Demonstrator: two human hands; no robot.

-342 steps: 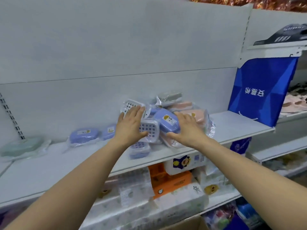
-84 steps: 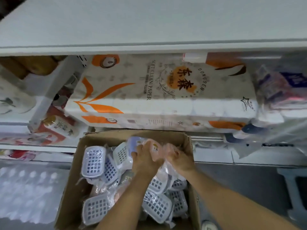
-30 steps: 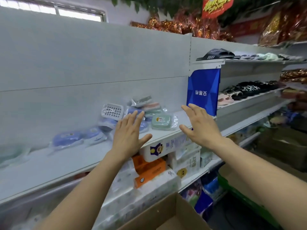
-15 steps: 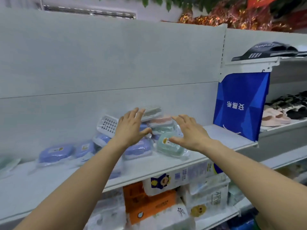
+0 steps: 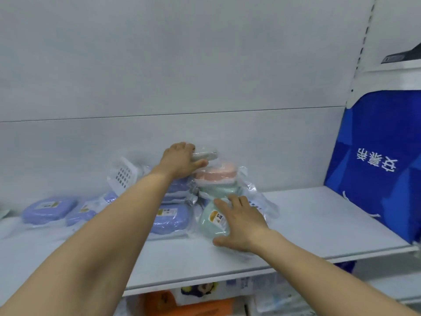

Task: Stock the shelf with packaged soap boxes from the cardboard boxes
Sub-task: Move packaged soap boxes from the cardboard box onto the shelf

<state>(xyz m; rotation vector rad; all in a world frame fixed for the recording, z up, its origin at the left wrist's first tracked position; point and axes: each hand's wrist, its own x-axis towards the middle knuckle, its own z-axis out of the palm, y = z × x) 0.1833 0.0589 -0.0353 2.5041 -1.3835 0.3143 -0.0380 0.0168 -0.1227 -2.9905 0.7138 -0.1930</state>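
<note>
Packaged soap boxes in clear wrap lie in a pile on the white shelf [image 5: 307,224]. My left hand [image 5: 182,160] reaches to the top of the pile and holds a grey soap box [image 5: 206,155], thumb below it and fingers over it. Under it are a pink soap box [image 5: 215,175] and a pale green one. My right hand [image 5: 241,222] rests with straight, spread fingers on a green soap box [image 5: 208,223] at the front of the pile. A blue soap box [image 5: 169,218] lies just left of it. The cardboard box is out of view.
More blue soap boxes [image 5: 49,208] lie along the shelf to the left, and a white grid tray [image 5: 124,176] leans on the back panel. A blue bag [image 5: 382,160] hangs at the shelf's right end. Orange packs [image 5: 189,304] sit on the shelf below.
Both hands have moved forward from hovering before the pile. The left one has risen to the grey box on top. The right one has come down onto the green box.
</note>
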